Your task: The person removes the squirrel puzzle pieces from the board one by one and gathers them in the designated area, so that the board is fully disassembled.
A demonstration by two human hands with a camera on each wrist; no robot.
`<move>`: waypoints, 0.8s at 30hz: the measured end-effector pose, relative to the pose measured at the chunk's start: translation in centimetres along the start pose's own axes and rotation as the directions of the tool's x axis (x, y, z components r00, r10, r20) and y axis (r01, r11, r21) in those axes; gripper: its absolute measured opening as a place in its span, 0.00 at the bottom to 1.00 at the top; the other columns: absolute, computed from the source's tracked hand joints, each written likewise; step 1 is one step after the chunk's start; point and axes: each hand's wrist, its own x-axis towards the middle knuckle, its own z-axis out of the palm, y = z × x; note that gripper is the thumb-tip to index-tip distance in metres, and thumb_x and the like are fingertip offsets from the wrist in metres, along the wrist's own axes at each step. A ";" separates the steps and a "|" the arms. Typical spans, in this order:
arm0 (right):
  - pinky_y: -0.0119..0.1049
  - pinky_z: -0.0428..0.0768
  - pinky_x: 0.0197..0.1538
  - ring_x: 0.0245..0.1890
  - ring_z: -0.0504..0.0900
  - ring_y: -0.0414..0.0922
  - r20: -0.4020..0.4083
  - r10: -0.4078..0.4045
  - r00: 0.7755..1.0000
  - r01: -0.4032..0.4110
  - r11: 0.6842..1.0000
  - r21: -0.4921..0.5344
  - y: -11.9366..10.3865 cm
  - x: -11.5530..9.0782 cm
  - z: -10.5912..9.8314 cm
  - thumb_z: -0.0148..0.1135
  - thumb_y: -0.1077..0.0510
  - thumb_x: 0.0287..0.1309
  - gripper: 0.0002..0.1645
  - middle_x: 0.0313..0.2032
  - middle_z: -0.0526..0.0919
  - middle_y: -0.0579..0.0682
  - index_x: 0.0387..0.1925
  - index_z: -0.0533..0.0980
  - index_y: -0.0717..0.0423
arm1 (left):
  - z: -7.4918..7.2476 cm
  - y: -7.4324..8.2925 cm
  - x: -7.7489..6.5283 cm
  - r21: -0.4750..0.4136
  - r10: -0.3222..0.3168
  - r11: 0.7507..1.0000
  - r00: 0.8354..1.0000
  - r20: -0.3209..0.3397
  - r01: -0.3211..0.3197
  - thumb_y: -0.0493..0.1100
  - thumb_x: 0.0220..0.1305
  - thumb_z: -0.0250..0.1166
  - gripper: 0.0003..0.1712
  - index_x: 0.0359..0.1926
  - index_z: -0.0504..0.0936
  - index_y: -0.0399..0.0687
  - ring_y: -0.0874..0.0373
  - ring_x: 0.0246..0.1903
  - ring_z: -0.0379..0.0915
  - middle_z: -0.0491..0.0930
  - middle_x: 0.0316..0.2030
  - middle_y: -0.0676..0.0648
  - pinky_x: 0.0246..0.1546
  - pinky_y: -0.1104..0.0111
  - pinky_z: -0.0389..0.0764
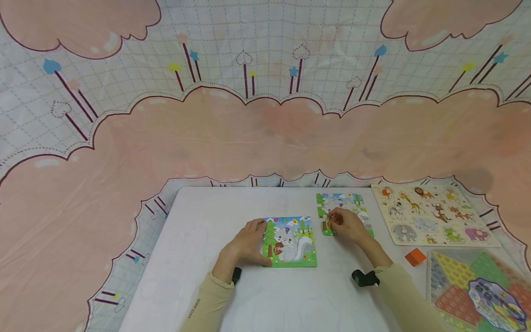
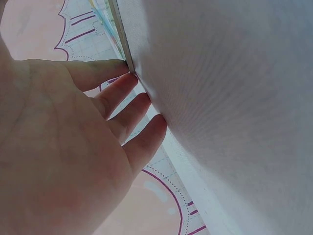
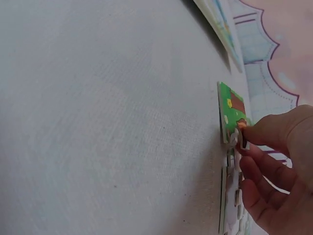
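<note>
A square board with a squirrel picture (image 1: 290, 242) lies on the white table. Along its left side rests my left hand (image 1: 245, 244), thumb near the lower corner and fingertips at the upper one. The left wrist view shows those fingers (image 2: 142, 122) fairly straight, their tips against the board's edge and the tabletop. To the right, my right hand (image 1: 347, 225) pinches a small puzzle piece (image 3: 243, 137) between thumb and forefinger. It is over a second squirrel picture, a jigsaw puzzle (image 1: 338, 200) whose pieces show gaps. My hand hides part of that puzzle.
An animal peg board (image 1: 439, 216) lies at the back right. Nearer me are an orange block (image 1: 415, 257) and a clear box of coloured pieces (image 1: 456, 286). A patterned cloth (image 1: 265, 138) hangs behind the table (image 1: 199, 221).
</note>
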 end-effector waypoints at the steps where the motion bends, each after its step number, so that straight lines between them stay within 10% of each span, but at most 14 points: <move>1: 0.39 0.76 0.37 0.32 0.76 0.44 0.000 0.002 1.000 -0.002 1.000 -0.013 -0.1 0.0 0.0 0.63 0.67 0.57 0.09 0.30 0.80 0.48 0.41 0.79 0.62 | 0.0 0.0 0.0 0.001 0.000 1.000 1.000 -0.001 0.000 0.60 0.39 0.81 0.66 0.72 0.58 0.31 0.41 0.70 0.52 0.57 0.70 0.36 0.68 0.51 0.61; 11: 0.52 0.75 0.57 0.49 0.78 0.52 0.108 0.038 0.993 -0.025 0.993 -0.113 -0.8 -0.6 -0.1 0.80 0.54 0.44 0.35 0.47 0.81 0.53 0.55 0.77 0.61 | -0.1 0.0 0.0 0.001 -0.002 1.000 1.000 0.001 0.002 0.60 0.40 0.81 0.66 0.72 0.58 0.32 0.41 0.70 0.52 0.57 0.70 0.36 0.68 0.51 0.61; 24: 0.52 0.76 0.54 0.47 0.79 0.52 0.096 -0.002 0.995 0.010 0.996 -0.084 -0.8 -0.6 -0.1 0.78 0.57 0.46 0.32 0.45 0.82 0.53 0.53 0.77 0.62 | 0.1 -0.3 0.1 0.001 0.013 1.000 1.000 0.001 -0.013 0.61 0.40 0.80 0.66 0.72 0.58 0.32 0.42 0.70 0.52 0.57 0.70 0.36 0.69 0.51 0.60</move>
